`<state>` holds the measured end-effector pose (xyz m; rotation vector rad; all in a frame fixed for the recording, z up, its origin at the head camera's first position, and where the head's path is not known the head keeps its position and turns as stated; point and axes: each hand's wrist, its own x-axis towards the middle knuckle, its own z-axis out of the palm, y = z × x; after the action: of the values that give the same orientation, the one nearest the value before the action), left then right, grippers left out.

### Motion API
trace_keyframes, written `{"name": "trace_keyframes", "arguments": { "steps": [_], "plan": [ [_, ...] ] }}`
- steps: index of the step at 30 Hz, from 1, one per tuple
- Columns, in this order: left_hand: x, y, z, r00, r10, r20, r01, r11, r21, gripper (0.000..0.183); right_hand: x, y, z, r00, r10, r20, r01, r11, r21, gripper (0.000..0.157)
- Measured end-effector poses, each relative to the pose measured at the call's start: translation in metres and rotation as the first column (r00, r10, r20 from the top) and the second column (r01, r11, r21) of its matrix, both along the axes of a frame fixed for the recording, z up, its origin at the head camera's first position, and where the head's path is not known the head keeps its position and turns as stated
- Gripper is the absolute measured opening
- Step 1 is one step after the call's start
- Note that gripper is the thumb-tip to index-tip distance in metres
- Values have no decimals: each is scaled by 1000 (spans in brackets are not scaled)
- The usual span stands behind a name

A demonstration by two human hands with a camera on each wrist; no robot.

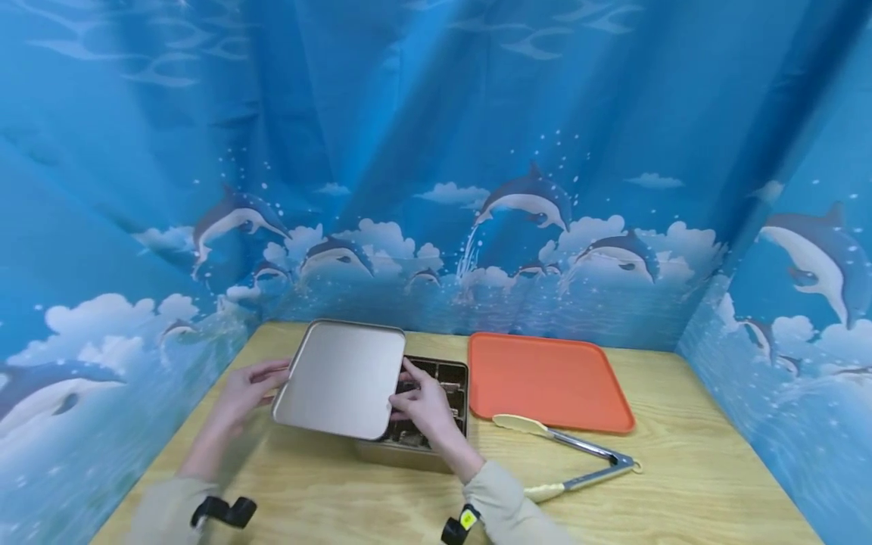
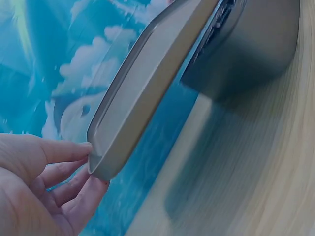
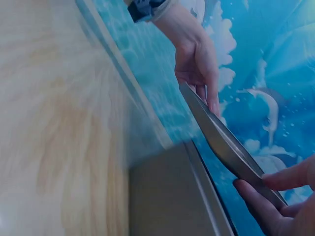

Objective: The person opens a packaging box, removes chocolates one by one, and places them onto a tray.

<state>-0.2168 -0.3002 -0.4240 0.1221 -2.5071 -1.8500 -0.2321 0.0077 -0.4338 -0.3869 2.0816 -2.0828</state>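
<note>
A square metal lid [image 1: 344, 378] is raised and tilted between both hands. My left hand [image 1: 247, 392] pinches its left edge, thumb on one side of the rim and fingers on the other in the left wrist view. On the opposite edge, my right hand [image 1: 429, 409] grips the lid between thumb and fingers. Below it and to the right stands a metal tin [image 1: 405, 456], partly covered by the lid in the head view. Dark compartments [image 1: 451, 375] show inside the tin, their contents partly hidden. A gap between lid and tin shows in the right wrist view.
An orange-red tray [image 1: 545, 378] lies right of the tin. Spread tongs [image 1: 593, 446] with cream tips lie in front of it, one tip near my right sleeve. The wooden table [image 1: 708, 469] is bordered by a blue dolphin-print curtain [image 1: 436, 189] at the back and sides.
</note>
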Motion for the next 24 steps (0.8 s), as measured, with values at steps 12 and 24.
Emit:
{"name": "trace_keyframes", "arguments": {
  "steps": [12,24],
  "plan": [
    [16,-56,-7,998,46,31,-42,990,-134,53,20,-66,0,999,-13,-30,13,1000,11,72],
    [33,-85,-16,996,51,67,-32,965,-260,48,38,-95,-12,996,-11,-89,21,994,105,76]
  ]
}}
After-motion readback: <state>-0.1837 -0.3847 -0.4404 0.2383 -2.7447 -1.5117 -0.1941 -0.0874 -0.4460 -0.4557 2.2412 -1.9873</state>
